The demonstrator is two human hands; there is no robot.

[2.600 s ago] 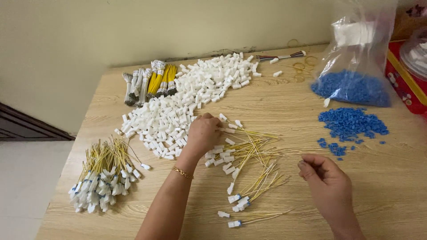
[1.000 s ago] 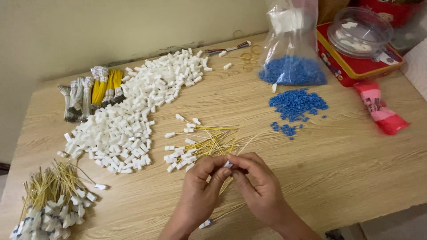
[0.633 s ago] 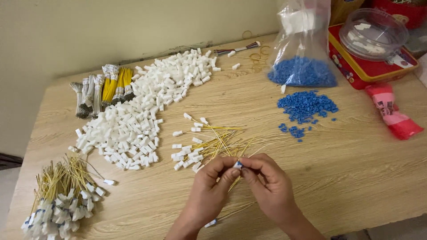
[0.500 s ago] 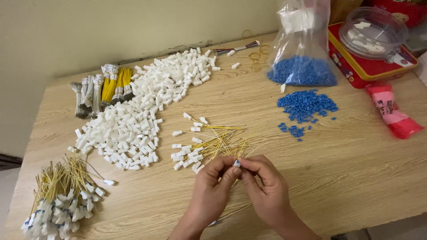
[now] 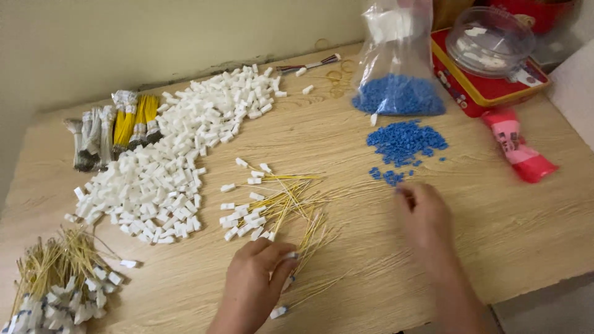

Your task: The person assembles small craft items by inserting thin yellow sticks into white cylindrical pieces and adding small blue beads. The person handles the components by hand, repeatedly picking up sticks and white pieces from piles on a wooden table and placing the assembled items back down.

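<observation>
My left hand (image 5: pixel 253 281) lies near the table's front edge, its fingers pinched on a yellow wire with a white connector (image 5: pixel 289 256) at the end. More loose yellow wires with white connectors (image 5: pixel 281 201) lie fanned out just beyond it. My right hand (image 5: pixel 424 216) is blurred and stretched forward to the right. Its fingertips are right beside a few scattered small blue pieces (image 5: pixel 388 176), and nothing shows in its fingers. A bigger heap of blue pieces (image 5: pixel 405 139) lies further back.
A large pile of white connectors (image 5: pixel 154 179) covers the left middle. Assembled wires (image 5: pixel 55 281) lie front left, tied wire bundles (image 5: pixel 114 127) back left. A clear bag of blue pieces (image 5: pixel 399 93), a red tin (image 5: pixel 476 99) under a clear lid (image 5: pixel 489 40) and a pink packet (image 5: pixel 516 151) sit right.
My hands were together over one wire half a second ago. Now the right hand has left it and reached right toward the blue pieces, while the left keeps the wire.
</observation>
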